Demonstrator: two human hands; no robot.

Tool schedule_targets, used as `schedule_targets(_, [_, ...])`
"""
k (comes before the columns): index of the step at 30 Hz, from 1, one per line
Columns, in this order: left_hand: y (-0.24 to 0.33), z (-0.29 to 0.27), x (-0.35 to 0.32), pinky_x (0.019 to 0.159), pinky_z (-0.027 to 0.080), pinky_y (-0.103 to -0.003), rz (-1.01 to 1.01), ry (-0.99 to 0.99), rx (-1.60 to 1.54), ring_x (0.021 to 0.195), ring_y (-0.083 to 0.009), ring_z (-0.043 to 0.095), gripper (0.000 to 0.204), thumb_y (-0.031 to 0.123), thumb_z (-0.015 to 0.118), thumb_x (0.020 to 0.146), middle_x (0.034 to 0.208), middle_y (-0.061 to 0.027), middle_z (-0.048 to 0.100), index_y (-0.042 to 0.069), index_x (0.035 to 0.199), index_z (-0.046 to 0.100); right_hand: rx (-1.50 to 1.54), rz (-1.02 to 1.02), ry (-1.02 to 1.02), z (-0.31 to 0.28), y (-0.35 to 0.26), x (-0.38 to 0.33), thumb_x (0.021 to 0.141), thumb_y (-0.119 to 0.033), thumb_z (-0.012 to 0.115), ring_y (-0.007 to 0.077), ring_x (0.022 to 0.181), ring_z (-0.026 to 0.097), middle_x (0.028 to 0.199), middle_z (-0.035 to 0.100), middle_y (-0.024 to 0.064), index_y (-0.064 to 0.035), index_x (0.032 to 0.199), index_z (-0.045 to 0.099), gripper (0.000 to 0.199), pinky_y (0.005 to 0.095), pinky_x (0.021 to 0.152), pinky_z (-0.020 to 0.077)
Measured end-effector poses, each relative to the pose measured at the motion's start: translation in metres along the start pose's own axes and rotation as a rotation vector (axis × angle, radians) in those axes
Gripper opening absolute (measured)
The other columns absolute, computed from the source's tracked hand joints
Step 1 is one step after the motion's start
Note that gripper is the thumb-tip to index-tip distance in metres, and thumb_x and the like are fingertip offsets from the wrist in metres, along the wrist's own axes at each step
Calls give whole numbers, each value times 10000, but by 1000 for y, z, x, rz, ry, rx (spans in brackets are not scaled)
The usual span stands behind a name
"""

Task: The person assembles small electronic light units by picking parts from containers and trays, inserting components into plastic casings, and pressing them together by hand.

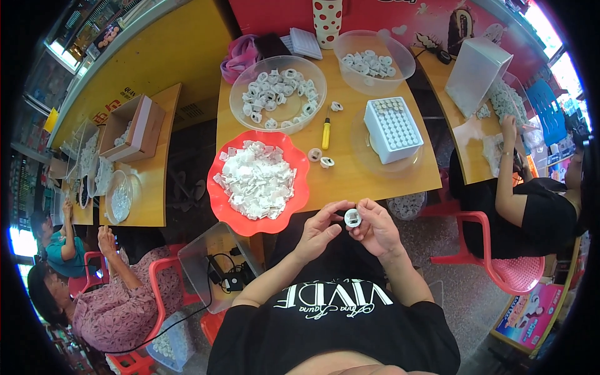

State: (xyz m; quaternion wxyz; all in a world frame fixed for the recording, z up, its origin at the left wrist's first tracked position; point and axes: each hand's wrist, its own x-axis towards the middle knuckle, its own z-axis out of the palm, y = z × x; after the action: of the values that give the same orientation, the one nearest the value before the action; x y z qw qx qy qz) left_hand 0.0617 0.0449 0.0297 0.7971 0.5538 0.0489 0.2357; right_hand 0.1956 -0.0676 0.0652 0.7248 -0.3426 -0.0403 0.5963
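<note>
Both hands meet at lower centre of the frame, just below the near edge of the table point(350, 181). Left hand point(319, 231) and right hand point(375, 228) pinch one small white ring point(352, 217) between them. Fingers of both are curled closed on it, thumbs and forefingers at its rim; the ring's open face looks up at the camera.

Centre left on the table: a red scalloped tray point(222, 200) heaped with flat white pieces. Above it, a clear bowl point(240, 81) of white rings. A second clear bowl point(406, 62) of the same sits at upper centre right. Between tray and block, a yellow-handled tool point(325, 133) lies upright in the frame, with two loose rings point(320, 157) just below it. Right of the tool, a white block point(392, 129) with rows of holes stands on a clear lid.

Right edge: a person in black point(537, 219) on a red chair, arm reaching to another table. Lower left: two more seated people point(94, 300) at a side table.
</note>
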Motion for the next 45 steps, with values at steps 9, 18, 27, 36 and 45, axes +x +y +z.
schedule_targets(9, [-7,12,-4,936,448,-315,-63,95,-327,1094,-167,559,366,58,554,938,1231,-104,577,13,1300,520,-231,-173,76,3,11,-4,939,-149,598,109,596,608,778,634,68,-33,923,563,122,197,487,463])
schedule_targets(18, [-4,25,-5,927,455,-322,-81,216,-556,1075,-169,573,360,84,532,963,1249,-121,582,9,1314,507,-488,-345,200,15,13,-2,919,-90,618,83,535,588,763,648,64,-14,914,580,86,171,454,437])
schedule_targets(27, [-3,4,2,855,480,-303,-182,189,-676,1008,-204,605,337,109,498,979,1207,-160,597,-26,1287,509,-1303,-770,292,15,-53,9,856,-2,630,110,643,585,734,619,56,6,812,616,47,263,546,442])
schedule_targets(36, [0,1,0,818,491,-273,-279,156,-800,990,-217,616,325,109,474,983,1206,-177,583,-45,1266,514,-2147,-1150,275,19,-161,103,752,-50,681,309,1015,548,1076,602,138,-71,907,707,159,399,795,420])
schedule_targets(45, [-2,-7,2,822,494,-278,-279,165,-840,982,-233,624,322,108,490,976,1200,-185,588,-37,1260,529,-2091,-1075,365,-4,-158,89,761,-108,678,325,1142,494,1175,591,158,-105,874,740,129,423,863,385])
